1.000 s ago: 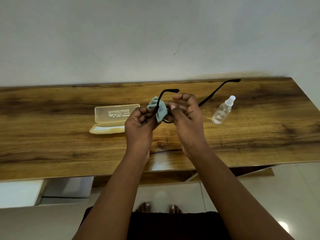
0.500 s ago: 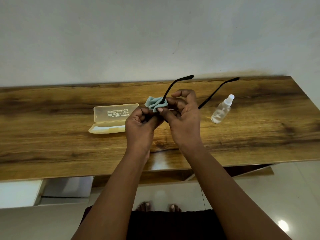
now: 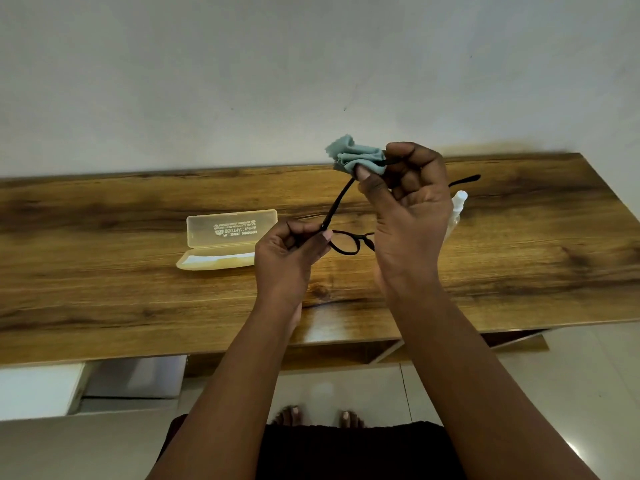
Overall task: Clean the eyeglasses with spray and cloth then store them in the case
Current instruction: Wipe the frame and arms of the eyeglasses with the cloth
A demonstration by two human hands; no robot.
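Above desk (image 3: 104, 278) ctr: eyeglasses (image 3: 346, 242) hinge pinched by L hand (image 3: 287, 252); temple at 12 o'clock wiped w/ cloth (image 3: 356, 157) gripped by R hand (image 3: 412, 209). Hard pull may bend hinge.

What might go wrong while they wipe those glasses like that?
The left hand holds the eyeglasses only at one hinge, so the right hand dragging the cloth along the temple arm could bend it. The right wrist is also near the spray bottle and might topple it.
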